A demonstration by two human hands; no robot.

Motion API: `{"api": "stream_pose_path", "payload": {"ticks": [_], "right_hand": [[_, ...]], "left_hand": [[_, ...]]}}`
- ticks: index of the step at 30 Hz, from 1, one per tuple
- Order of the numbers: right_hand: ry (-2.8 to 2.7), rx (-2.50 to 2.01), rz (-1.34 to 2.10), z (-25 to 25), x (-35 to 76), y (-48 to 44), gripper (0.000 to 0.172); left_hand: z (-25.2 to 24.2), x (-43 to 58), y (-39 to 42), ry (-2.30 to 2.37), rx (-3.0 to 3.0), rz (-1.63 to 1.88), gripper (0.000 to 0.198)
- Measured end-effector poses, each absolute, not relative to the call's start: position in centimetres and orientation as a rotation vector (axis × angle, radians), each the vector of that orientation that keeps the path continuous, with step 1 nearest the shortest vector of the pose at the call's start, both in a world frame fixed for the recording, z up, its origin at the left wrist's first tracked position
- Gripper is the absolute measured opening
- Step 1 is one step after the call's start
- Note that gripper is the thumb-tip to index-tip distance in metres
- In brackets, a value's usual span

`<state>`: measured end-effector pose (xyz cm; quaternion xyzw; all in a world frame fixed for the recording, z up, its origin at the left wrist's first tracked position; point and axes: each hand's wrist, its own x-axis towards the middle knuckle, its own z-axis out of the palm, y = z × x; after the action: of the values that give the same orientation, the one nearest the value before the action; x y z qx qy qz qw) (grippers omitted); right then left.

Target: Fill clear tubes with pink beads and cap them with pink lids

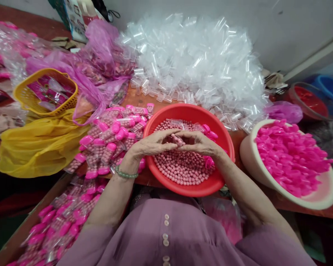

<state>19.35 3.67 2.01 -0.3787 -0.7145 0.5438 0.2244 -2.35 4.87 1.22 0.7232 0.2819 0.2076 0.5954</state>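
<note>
Both hands meet over a red basin (161,118) full of small pink beads (183,168). My left hand (152,144) and my right hand (199,143) pinch the two ends of a small clear tube (178,139) filled with pink beads. The fingers of both hands are curled around it. A green bead bracelet (124,173) sits on my left wrist. A few pink caps (209,133) lie in the basin beside my right hand.
Filled, pink-capped tubes (113,136) are piled left of the basin, with more lower left (61,225). A white bowl of pink caps (291,155) stands at right. Empty clear tubes (194,62) are heaped behind. A yellow basket (44,92) and yellow bag (39,144) sit at left.
</note>
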Motion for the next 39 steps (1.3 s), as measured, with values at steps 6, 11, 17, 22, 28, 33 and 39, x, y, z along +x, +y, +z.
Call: {"api": "stream_pose_path", "payload": {"ticks": [6,11,17,22,28,33,39], "right_hand": [[-1.799,-1.044,1.540,1.5,19.8,3.4,0.043],[-1.821,-1.111,1.413,0.9,20.1,3.3,0.038],[-1.830,-1.072,1.233,1.8,19.7,2.9,0.044],[-1.963,-1.017,1.200,2.2,19.3,2.6,0.031],[-1.784,-1.034,1.299,1.8,19.0,2.5,0.034],[-1.758,-1.023,1.300,2.0,19.0,2.6,0.037],[-1.823,-1.081,1.271,2.0,19.0,2.6,0.036]], "left_hand": [[0.4,-0.6,3.9,0.672,1.422,0.672,0.044],[0.1,-0.4,3.8,0.799,1.398,0.690,0.035],[0.3,-0.7,3.9,0.746,1.440,0.680,0.027],[0.5,-0.8,4.0,0.611,1.372,0.620,0.040],[0.6,-0.7,4.1,0.652,1.297,0.615,0.032],[0.8,-0.7,4.2,0.614,1.256,0.626,0.031],[0.6,-0.8,4.2,0.596,1.320,0.588,0.029]]}}
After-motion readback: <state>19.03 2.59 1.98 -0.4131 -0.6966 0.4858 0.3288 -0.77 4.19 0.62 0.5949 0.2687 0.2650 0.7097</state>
